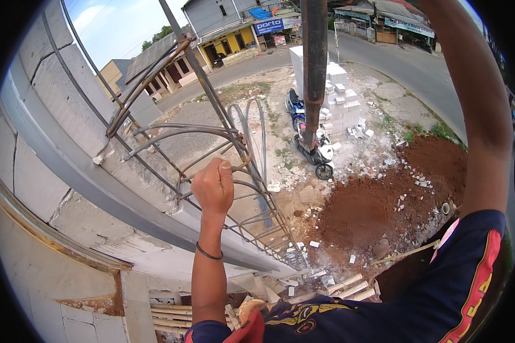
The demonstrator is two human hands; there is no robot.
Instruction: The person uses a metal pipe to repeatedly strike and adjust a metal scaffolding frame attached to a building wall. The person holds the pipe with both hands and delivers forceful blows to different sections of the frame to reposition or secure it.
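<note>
My left hand (214, 186) is closed in a fist around a bar of the rebar column cage (180, 131), thumb uppermost. The cage is made of long steel rods tied with bent stirrups and runs from the upper left down to the ground beside the wall. My right arm (486, 108) reaches up past the top edge, so the hand on it is out of view. A dark, worn steel bar (314, 68) hangs into the upper middle, close in front of me. Its upper end is cut off by the picture's edge, and I cannot tell what holds it.
A pale block wall (68, 131) with a grey strip stands close on my left. Far below are a stack of white blocks (340, 108), parked motorbikes (317, 151), a reddish soil heap (360, 211) and bamboo poles (349, 286). Behind them a road (395, 68) curves past shopfronts.
</note>
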